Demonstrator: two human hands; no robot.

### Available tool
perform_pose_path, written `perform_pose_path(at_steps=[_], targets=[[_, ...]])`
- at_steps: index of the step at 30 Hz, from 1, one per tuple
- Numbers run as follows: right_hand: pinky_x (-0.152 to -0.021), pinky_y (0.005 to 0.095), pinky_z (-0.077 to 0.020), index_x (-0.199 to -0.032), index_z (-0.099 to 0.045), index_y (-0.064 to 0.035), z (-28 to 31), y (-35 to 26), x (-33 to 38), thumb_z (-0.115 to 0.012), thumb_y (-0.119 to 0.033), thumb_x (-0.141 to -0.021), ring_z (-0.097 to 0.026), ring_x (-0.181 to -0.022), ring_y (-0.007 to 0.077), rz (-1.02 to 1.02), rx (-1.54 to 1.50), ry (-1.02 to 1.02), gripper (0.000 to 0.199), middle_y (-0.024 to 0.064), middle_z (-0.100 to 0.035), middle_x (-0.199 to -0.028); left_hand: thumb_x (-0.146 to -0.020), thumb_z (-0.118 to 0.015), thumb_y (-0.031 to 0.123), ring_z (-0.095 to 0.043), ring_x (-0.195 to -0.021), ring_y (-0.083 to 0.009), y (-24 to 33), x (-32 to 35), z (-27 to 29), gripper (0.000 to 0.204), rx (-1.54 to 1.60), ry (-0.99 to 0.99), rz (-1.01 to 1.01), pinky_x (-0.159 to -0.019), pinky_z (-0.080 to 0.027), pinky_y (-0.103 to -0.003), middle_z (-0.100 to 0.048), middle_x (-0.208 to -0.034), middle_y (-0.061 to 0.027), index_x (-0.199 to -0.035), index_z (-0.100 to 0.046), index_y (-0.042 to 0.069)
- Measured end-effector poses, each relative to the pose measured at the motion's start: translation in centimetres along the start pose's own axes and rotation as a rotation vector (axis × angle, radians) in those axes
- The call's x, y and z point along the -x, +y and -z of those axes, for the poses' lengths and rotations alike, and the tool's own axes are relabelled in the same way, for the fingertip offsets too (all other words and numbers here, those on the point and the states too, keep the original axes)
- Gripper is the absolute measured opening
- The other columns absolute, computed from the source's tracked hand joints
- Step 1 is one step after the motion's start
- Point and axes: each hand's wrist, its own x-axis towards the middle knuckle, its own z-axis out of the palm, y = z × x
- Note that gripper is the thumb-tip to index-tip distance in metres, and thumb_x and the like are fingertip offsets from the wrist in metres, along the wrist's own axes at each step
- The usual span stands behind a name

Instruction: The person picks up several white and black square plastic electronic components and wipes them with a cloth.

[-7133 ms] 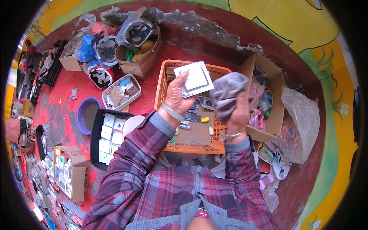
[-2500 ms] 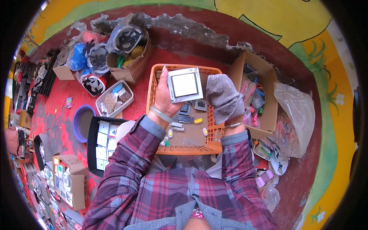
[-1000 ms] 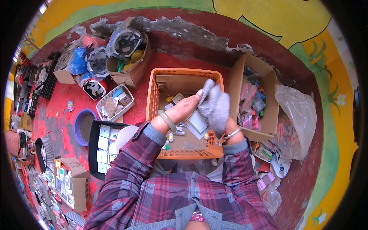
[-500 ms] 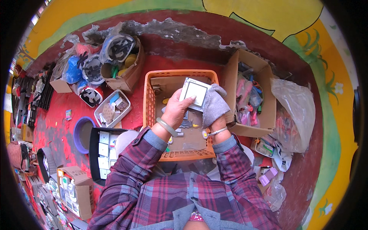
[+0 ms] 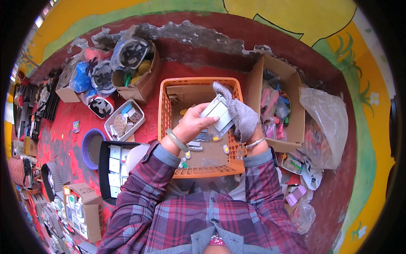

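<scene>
My left hand holds a white square switch plate above the orange plastic basket. A green bangle sits on that wrist. My right hand is wrapped in a grey cloth and presses it against the right edge of the plate. The basket's bottom is lined with cardboard and holds several small switches and loose parts. Both plaid sleeves come up from the lower edge.
An open cardboard box of coloured items stands right of the basket, with a clear plastic bag beyond. On the left are a black tray of white plates, a blue bowl, a small grey basket and a box of bagged goods.
The plate was held up flat facing me earlier; it has come lower over the basket and tilted, and the cloth-covered right hand has moved onto its edge.
</scene>
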Motion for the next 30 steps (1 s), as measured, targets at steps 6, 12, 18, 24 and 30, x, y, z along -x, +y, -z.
perform_pose_path(at_steps=[6,12,18,24,30], targets=[[-0.078,0.0320,-0.0479,-0.109,-0.057,-0.0046,-0.5,-1.7,-0.9,-0.054,-0.007,-0.080,-0.061,-0.088,0.0290,0.185,0.488,-0.197,0.030,0.0161,-0.061,-0.096,-0.083,-0.068,0.011,-0.058,-0.093,-0.0130,0.0,1.0,0.0,0.042,-0.355,-0.042,0.155,-0.084,-0.048,-0.027,-0.062,-0.102,-0.0053,-0.118,-0.053,-0.005],[-0.071,0.0350,-0.0490,-0.097,-0.057,-0.0040,-2.7,0.0,-1.4,-0.055,-0.006,-0.077,-0.061,-0.081,0.0321,0.149,0.548,-0.131,0.020,0.0180,-0.061,-0.090,-0.081,-0.068,0.009,-0.058,-0.088,-0.0121,0.0,0.8,0.4,0.042,-0.591,-0.030,0.182,-0.078,-0.050,-0.027,-0.062,-0.098,-0.0052,-0.117,-0.053,-0.007],[-0.078,0.0287,-0.0478,-0.101,-0.056,-0.0054,-3.1,4.2,0.1,-0.053,-0.008,-0.085,-0.059,-0.088,0.0218,-0.053,-0.177,0.100,0.016,0.0093,-0.060,-0.096,-0.081,-0.069,0.011,-0.058,-0.094,-0.0129,0.4,1.2,0.6,0.047,-0.365,-0.043,0.106,-0.084,-0.048,-0.028,-0.062,-0.105,-0.0062,-0.121,-0.052,-0.006],[-0.078,0.0339,-0.0414,-0.088,-0.056,-0.0054,0.2,-3.1,-2.6,-0.056,-0.014,-0.071,-0.052,-0.085,0.0250,0.301,1.031,-0.128,0.019,0.0112,-0.050,-0.083,-0.080,-0.066,0.006,-0.060,-0.102,-0.0188,1.8,0.6,1.2,0.051,0.112,0.000,0.006,-0.090,-0.048,-0.032,-0.061,-0.113,-0.0098,-0.127,-0.047,-0.002],[-0.076,0.0402,-0.0414,-0.080,-0.059,-0.0082,-0.4,-2.8,-3.1,-0.070,-0.023,-0.061,-0.054,-0.084,0.0310,0.449,0.920,-0.048,0.026,0.0125,-0.055,-0.081,-0.082,-0.059,-0.005,-0.058,-0.105,-0.0193,1.6,0.3,0.2,0.045,-0.196,0.167,-0.370,-0.091,-0.047,-0.031,-0.060,-0.114,-0.0083,-0.125,-0.049,0.001]])
